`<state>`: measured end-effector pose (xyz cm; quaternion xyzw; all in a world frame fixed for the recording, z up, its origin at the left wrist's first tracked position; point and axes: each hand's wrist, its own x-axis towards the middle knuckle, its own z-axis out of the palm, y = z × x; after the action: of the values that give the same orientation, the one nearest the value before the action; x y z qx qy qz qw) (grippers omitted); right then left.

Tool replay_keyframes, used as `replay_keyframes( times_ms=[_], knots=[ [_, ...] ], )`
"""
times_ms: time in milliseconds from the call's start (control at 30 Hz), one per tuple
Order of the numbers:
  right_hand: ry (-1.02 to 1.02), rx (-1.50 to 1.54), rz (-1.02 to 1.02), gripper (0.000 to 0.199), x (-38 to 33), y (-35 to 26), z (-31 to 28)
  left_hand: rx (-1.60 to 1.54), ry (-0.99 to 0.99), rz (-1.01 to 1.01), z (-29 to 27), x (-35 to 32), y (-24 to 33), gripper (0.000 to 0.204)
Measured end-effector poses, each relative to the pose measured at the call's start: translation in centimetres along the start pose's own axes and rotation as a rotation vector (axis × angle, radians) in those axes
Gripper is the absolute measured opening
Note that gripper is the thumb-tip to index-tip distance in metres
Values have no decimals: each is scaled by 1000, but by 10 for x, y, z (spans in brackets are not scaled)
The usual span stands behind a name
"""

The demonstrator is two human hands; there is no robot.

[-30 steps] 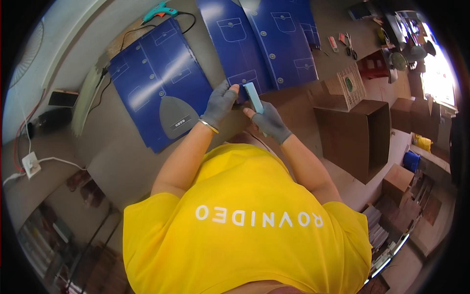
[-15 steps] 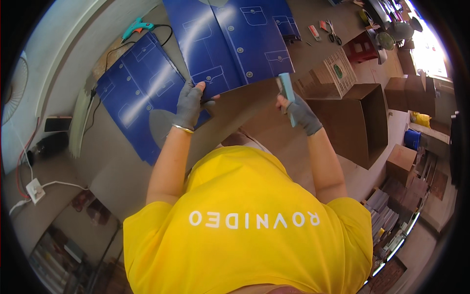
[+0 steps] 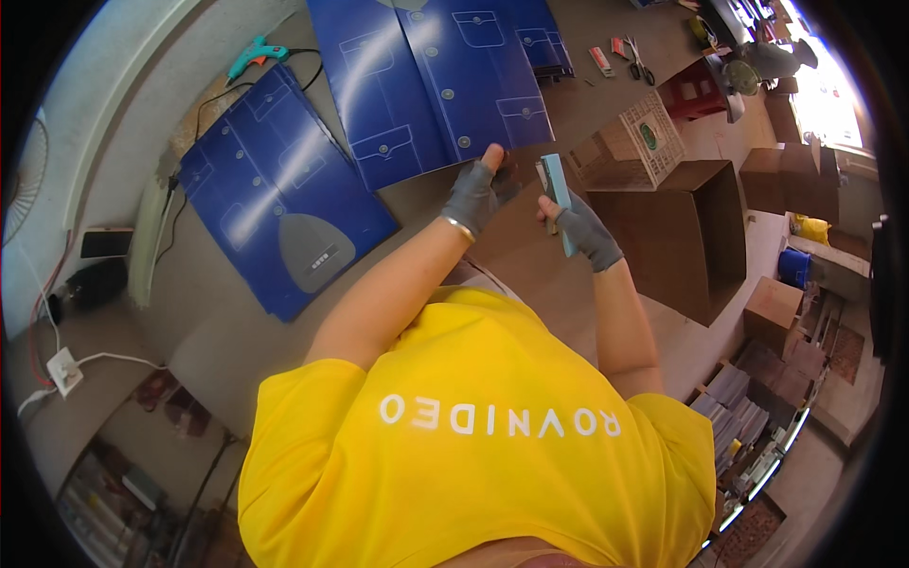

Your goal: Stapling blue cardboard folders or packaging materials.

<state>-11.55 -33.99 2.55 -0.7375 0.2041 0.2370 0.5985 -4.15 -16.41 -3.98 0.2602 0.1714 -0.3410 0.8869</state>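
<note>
A light blue stapler [image 3: 557, 194] stands upright in my right hand [image 3: 589, 237], which wears a grey fingerless glove and is closed round it. My left hand [image 3: 471, 196], gloved the same way, is at the near edge of a large glossy blue cardboard piece [image 3: 417, 104] printed with pockets and buttons. Its thumb tip reaches that edge; the other fingers are blurred, so a grip cannot be made out. To the left lies a stack of similar blue pieces [image 3: 275, 180], the top one bearing a grey rounded shape [image 3: 317, 254].
A teal glue gun [image 3: 256, 57] with a black cord lies at the far left. Scissors [image 3: 642, 62] and small boxes [image 3: 601, 62] lie at the far right. An open cardboard box [image 3: 663, 227] and a slatted crate [image 3: 644, 142] stand right of my right hand.
My left hand has left the cardboard piece's near left corner and moved right along its edge, toward the stapler. The grey shape on the stack is now uncovered. My right hand stays nearly still.
</note>
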Motion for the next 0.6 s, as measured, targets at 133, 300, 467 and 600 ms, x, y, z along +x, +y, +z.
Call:
replay_keyframes(
  times_ms=[133, 300, 467, 600],
  knots=[
    [18, 17, -100, 40, 8, -5, 7, 9, 232, -16, 28, 12, -1, 37],
    [70, 51, -95, 32, 27, -19, 16, 247, 131, 44, 12, 13, -8, 47],
    [97, -1, -87, 24, 32, -19, 22, 662, 330, 90, 29, 0, 0, 56],
    [175, -57, -19, 22, 35, -19, 25, 825, 383, 72, 23, 8, -5, 59]
  ],
)
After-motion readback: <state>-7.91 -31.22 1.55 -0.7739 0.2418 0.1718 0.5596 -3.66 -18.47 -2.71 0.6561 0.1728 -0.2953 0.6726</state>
